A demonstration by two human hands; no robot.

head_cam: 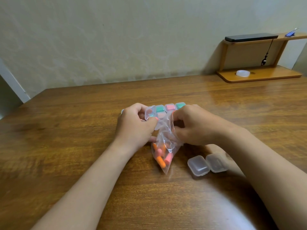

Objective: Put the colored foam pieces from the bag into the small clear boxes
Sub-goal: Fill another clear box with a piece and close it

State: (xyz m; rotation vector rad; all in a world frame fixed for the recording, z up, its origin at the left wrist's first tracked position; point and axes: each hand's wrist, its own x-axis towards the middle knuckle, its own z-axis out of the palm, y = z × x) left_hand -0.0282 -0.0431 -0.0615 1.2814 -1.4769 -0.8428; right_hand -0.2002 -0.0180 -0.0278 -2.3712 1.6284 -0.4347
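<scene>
1. nearest to me, on the right: two empty clear boxes [197, 166] sit side by side on the wooden table [66, 146], touching each other, near the bag's lower end.
2. the bag [166, 135] is clear plastic with a red strip at its mouth. it hangs between my hands, its bottom corner down at the table.
3. the foam pieces [160, 157], orange and pink, lie bunched in the bag's lower part.
4. my right hand [194, 125] has curled fingers and pinches the right edge of the bag's mouth at the red strip.
5. my left hand [134, 123] is curled too, its thumb and fingertips pinching the left edge of the mouth.
6. just beyond both hands: a cluster of filled clear boxes [169, 107] in rows, holding green and pink pieces. my hands hide part of it, so i cannot tell the count.
7. far right, against the wall: a wooden shelf [259, 77] with a flat black object [250, 38] on its top board and a white roll [242, 73] on its base.
</scene>
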